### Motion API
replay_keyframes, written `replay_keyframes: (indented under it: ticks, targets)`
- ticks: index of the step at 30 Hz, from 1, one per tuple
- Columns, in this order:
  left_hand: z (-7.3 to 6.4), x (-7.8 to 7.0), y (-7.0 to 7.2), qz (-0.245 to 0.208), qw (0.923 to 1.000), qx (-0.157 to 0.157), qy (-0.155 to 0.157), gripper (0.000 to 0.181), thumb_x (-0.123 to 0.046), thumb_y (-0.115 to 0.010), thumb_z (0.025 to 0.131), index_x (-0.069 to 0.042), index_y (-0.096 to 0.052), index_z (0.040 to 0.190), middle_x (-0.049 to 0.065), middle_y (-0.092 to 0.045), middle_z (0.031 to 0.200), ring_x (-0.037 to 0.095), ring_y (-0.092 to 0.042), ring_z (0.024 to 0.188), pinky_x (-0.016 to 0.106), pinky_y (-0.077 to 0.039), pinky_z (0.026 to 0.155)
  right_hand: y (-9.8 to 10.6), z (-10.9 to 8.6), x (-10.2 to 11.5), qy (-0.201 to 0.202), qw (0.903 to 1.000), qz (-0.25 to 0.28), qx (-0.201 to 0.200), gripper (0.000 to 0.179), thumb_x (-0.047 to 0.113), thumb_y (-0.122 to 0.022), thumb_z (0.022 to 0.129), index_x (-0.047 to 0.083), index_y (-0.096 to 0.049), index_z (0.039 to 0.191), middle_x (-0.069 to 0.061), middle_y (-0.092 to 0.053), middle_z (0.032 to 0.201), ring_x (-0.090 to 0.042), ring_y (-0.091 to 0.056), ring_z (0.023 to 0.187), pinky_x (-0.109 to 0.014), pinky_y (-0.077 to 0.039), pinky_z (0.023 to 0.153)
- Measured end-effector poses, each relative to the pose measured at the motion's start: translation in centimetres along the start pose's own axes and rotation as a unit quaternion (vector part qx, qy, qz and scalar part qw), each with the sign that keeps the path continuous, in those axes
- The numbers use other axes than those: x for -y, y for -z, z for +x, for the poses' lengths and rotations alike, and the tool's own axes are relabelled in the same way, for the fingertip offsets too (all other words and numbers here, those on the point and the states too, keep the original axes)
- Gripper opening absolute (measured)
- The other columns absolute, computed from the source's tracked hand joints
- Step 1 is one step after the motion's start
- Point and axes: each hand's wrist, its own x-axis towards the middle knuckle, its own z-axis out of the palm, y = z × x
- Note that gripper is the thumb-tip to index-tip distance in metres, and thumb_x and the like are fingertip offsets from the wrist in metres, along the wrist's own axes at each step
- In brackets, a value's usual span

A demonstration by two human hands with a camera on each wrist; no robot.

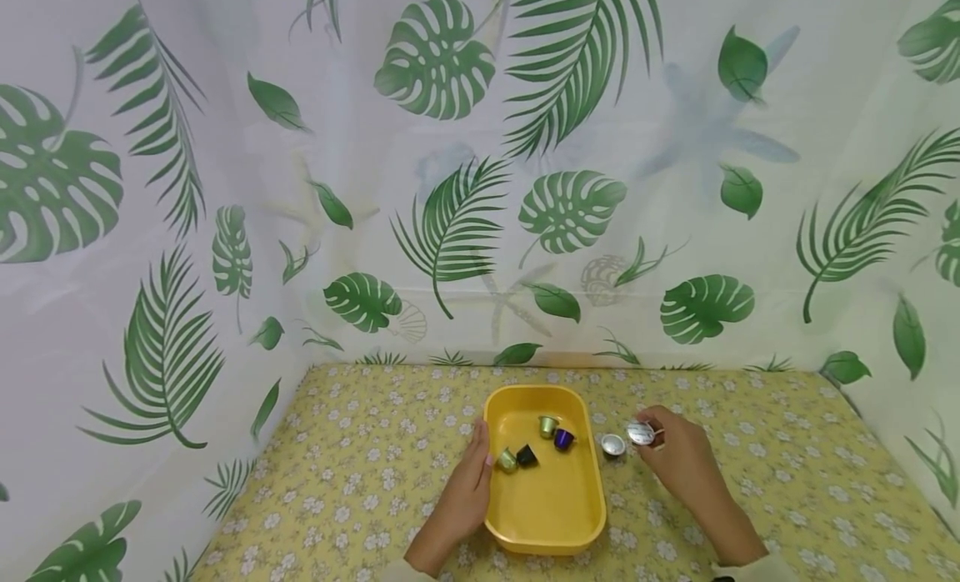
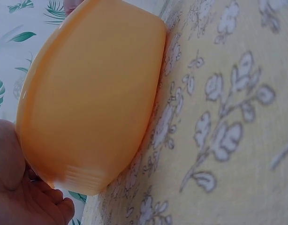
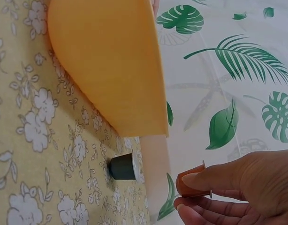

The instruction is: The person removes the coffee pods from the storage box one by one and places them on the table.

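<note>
A yellow plastic tray [image 1: 543, 515] stands on the cloth. At its left side my left hand [image 1: 467, 482] grips the rim, the thumb over the edge; the left wrist view shows the fingers [image 2: 52, 199] curled beside the wall. My right hand [image 1: 686, 453] pinches a copper-orange coffee capsule [image 3: 192, 183] between thumb and fingers, its silver lid facing up, just right of the tray. A dark coffee capsule [image 3: 123, 167] stands lid up on the cloth between that hand and the tray. Inside the tray lie a purple capsule [image 1: 563, 439], a black capsule [image 1: 527, 456] and two light green capsules [image 1: 548, 426].
A yellow floral cloth [image 1: 360, 449] covers the table. White curtains [image 1: 465, 332] printed with green leaves rise behind the table and along both sides.
</note>
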Motion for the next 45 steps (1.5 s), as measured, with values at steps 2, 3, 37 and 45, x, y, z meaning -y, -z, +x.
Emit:
replay_keyframes:
  ticks: [2,3,37,45]
  targets:
    - [0.0,-0.1,0.0,-0.002,1.0000,-0.001,0.002,0.055,-0.021,-0.025,0.114,-0.004,-0.005,0.162,0.006,0.003,0.167,0.028,-0.005,0.155,0.052,-0.011,0.124,0.0,-0.1,-0.1,0.002,1.0000,0.000,-0.004,0.034,-0.004,-0.077,0.084,-0.004,-0.066,0.116,-0.019,-0.072,0.100,-0.027,-0.070,0.080,-0.036,-0.058,0.059]
    - [0.0,-0.1,0.1,-0.002,1.0000,-0.002,0.001,0.054,-0.020,-0.025,0.114,-0.004,-0.005,0.162,0.006,0.003,0.167,0.029,-0.006,0.155,0.052,-0.011,0.124,0.0,-0.1,-0.3,0.003,1.0000,0.000,-0.005,0.035,-0.004,-0.077,0.084,-0.004,-0.066,0.117,-0.019,-0.072,0.100,-0.028,-0.070,0.080,-0.036,-0.058,0.059]
    - [0.0,-0.1,-0.1,0.000,1.0000,-0.002,0.005,0.054,-0.018,-0.025,0.114,-0.004,-0.004,0.162,0.006,0.003,0.167,0.030,-0.006,0.155,0.052,-0.012,0.124,-1.4,0.2,-3.5,-0.039,0.9980,-0.013,0.048,0.029,-0.006,-0.078,0.083,-0.007,-0.064,0.109,-0.018,-0.070,0.092,-0.023,-0.067,0.071,-0.035,-0.054,0.054]
    - [0.1,0.2,-0.2,0.002,1.0000,-0.003,0.001,0.054,-0.018,-0.025,0.114,-0.004,-0.004,0.162,0.006,0.003,0.167,0.028,-0.006,0.155,0.052,-0.012,0.123,-2.1,0.3,-4.1,-0.034,0.9978,-0.020,0.053,0.032,-0.004,-0.079,0.083,-0.009,-0.064,0.111,-0.017,-0.070,0.091,-0.025,-0.068,0.073,-0.039,-0.057,0.058]
